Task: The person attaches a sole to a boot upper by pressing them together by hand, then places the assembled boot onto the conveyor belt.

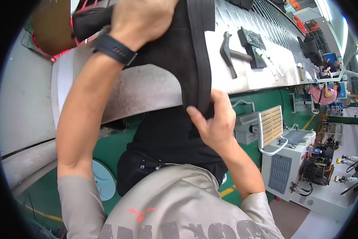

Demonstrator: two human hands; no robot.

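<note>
A long black leather-like piece (179, 51), perhaps a boot upper, lies over the edge of the metal worktable (143, 89) with its lower end hanging toward my lap. Along its right side runs a raised, folded strip (200, 59). My right hand (216, 125) grips the lower end of this strip, thumb on the left side and fingers behind. Higher up, my left hand (145, 20) is over the black piece, blurred and with its fingers out of sight. A rounded black part (92, 23) shows to the left of that wrist.
Right of the black piece lie a hammer (228, 55), a dark block (251, 39) and a white tube-like item (269, 63). Ribbed conveyor rollers (262, 18) run behind. At right stand a machine with a slatted panel (271, 126) and, farther off, a seated person (324, 95).
</note>
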